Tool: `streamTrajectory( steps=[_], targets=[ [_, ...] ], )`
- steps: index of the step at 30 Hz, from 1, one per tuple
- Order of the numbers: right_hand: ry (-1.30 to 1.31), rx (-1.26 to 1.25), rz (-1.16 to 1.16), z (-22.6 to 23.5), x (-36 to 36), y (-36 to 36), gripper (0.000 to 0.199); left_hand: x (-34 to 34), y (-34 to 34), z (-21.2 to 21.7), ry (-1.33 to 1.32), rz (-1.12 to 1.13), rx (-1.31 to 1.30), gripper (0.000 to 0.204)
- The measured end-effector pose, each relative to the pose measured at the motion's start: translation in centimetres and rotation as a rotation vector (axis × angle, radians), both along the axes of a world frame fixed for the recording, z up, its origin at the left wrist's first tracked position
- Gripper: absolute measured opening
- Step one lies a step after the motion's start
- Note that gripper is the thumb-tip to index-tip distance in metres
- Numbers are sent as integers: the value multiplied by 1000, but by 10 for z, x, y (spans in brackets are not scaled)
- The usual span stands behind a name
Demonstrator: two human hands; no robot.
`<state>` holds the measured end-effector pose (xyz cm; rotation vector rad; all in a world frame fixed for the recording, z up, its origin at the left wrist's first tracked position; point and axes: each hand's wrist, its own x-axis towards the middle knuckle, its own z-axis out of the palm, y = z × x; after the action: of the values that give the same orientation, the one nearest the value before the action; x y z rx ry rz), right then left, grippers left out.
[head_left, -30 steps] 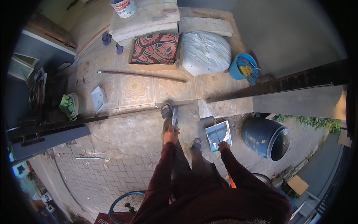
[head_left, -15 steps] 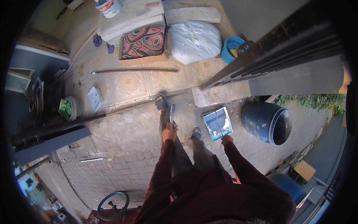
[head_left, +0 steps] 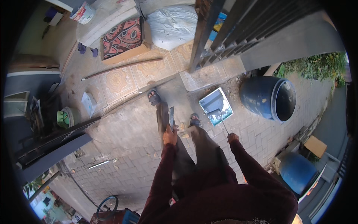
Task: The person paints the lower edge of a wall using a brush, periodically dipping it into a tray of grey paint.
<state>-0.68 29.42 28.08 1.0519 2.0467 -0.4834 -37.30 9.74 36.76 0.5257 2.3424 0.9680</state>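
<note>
Right hand [head_left: 233,138]: fingers curled round the handle end of what looks like a paint roller [head_left: 214,112], thin rod [head_left: 225,126] running up to the head. Head sits over the near part of the tray [head_left: 211,101]; can't tell from up here whether it's pressing on the bottom or just above it. Left hand [head_left: 170,136]: closed around a flat metal blade [head_left: 172,116], tip pointing away from you, beside your left leg. Tray's on the ground, ahead and right of your right sandal [head_left: 194,120], set at a slant. I'd line the rod up with the tray and use light, even pressure; a shove against one wall would likely skid or tip it. Lift the head over the rim rather than dragging it across. Angle the blade off your leg. Edges: tiled step [head_left: 209,79] just beyond the tray, its corner near the tray's far left; dark gate [head_left: 201,39] standing over the tiles; blue barrel [head_left: 257,98] on its side to the right, mouth facing right. Strip of paving between tray and barrel is narrow; more room on your side, over the bricks [head_left: 257,138], so swing the rod back that way.
</note>
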Motion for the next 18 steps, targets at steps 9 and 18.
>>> streamTrajectory(
  steps=[9,18],
  targets=[
    [227,84,-401,-12,58,-31,20,59,-33,-39,-176,-111,-57,15],
    [186,69,-626,-30,82,-59,22,115,-72,-63,-253,-142,-124,19]
  ],
)
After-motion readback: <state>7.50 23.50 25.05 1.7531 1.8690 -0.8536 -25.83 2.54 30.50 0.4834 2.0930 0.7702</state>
